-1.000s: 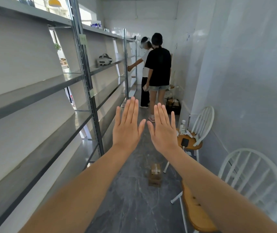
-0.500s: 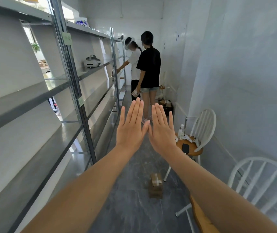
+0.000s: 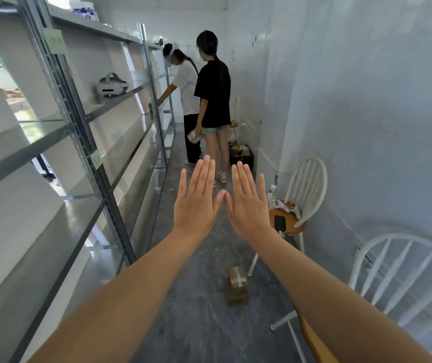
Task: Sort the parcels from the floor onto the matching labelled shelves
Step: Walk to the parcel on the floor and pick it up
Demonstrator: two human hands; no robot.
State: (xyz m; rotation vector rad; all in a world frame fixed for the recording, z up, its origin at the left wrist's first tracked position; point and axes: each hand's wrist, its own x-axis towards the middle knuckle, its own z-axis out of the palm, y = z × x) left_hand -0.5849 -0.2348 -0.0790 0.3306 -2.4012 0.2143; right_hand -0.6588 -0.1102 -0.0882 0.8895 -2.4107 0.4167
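A tall grey metal shelving unit (image 3: 83,142) runs along the left wall of a narrow white corridor, with pale green paper labels (image 3: 58,41) stuck to its nearest upright and a white headset (image 3: 110,86) resting on one of its middle shelves. At centre, the wearer's left hand (image 3: 196,203) and right hand (image 3: 246,203) are held out flat at arm's length, backs to the camera, fingers straight and together, thumb tips touching; both are empty. Below them, a small brown cardboard parcel sealed with clear tape (image 3: 237,285) lies on the dark grey marbled floor (image 3: 196,323), just beside the leg of a white spindle-back chair with a round wooden seat (image 3: 302,195). That seat carries a black phone (image 3: 279,222) and small white items. Farther down the aisle, a person in a white top (image 3: 187,100) reaches to the shelving while a person in a black T-shirt (image 3: 213,100) stands alongside, back turned. A second white spindle-back chair (image 3: 403,273) fills the lower right corner.
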